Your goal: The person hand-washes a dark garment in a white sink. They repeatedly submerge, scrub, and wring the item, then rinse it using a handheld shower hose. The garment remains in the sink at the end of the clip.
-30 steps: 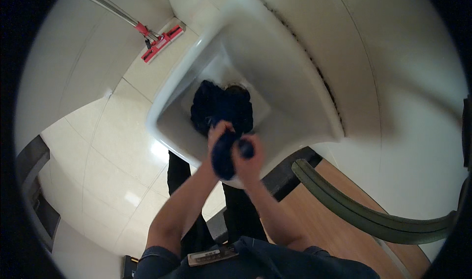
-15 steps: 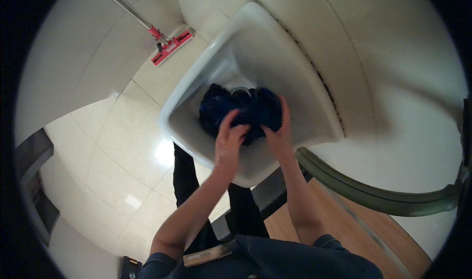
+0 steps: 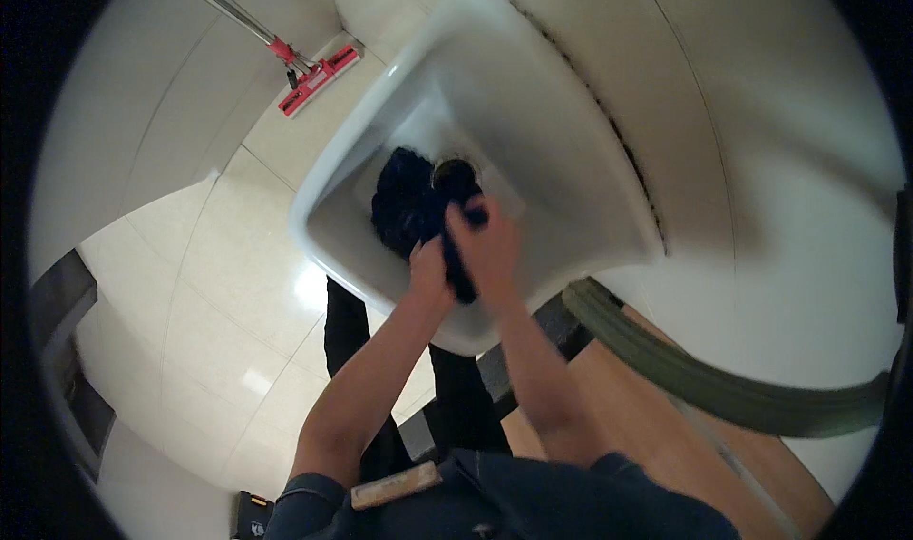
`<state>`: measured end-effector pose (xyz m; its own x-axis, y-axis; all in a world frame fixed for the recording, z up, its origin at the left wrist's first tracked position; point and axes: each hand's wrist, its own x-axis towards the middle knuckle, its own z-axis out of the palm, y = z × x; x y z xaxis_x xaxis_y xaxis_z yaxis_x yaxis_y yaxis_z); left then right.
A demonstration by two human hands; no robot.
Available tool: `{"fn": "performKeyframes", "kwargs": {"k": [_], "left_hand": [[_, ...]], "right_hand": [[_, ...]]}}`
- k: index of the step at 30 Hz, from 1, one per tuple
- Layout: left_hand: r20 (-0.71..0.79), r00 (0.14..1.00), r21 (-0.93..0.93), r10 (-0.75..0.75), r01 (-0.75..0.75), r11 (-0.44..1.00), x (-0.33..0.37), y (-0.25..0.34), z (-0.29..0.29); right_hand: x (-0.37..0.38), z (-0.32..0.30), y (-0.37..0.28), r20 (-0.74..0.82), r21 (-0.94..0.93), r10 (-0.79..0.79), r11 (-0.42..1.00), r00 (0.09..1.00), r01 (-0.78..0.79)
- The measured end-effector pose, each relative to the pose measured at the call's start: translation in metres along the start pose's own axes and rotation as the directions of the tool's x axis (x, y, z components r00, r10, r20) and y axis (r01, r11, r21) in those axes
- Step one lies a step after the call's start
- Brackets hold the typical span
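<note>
A dark blue cloth [image 3: 402, 198] lies bunched in the bottom of a white ceramic basin [image 3: 561, 160], partly over the round drain [image 3: 455, 163]. My right hand [image 3: 492, 245] is closed around a fold of the cloth right of the bunch, slightly smeared by motion. Pressed against the lower part of the same cloth is my left hand [image 3: 430, 266], its fingers curled and partly hidden by the fabric. A narrow end of cloth hangs down between the two hands.
A red-headed mop [image 3: 319, 81] leans in the far left corner on the tiled floor [image 3: 228, 274]. A thick green hose [image 3: 704, 378] curves at the right, beside a wood-coloured panel [image 3: 609, 397]. A black object [image 3: 252, 516] stands at lower left.
My right hand has moved left and closed on the cloth, closer to my left hand. The cloth has been gathered leftward, baring the basin's right side. The view has shifted slightly.
</note>
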<state>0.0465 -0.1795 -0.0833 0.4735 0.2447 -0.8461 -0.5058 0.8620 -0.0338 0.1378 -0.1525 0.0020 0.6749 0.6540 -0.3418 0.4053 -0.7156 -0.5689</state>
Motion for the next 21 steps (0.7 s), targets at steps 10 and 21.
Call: {"fn": "performKeyframes", "kwargs": {"k": [10,21], "left_hand": [[-0.042,0.999,-0.071,0.016,-0.019,0.997,-0.021,0.017,0.026],[-0.080,0.996,0.009,-0.023,0.024,1.000,-0.023,0.029,0.020]], "right_hand": [[0.010,0.003,-0.011,-0.034,0.000,0.080,0.997,0.996,-0.080],[-0.012,-0.005,0.003,0.058,0.335,0.284,0.898,0.957,-0.286]]}}
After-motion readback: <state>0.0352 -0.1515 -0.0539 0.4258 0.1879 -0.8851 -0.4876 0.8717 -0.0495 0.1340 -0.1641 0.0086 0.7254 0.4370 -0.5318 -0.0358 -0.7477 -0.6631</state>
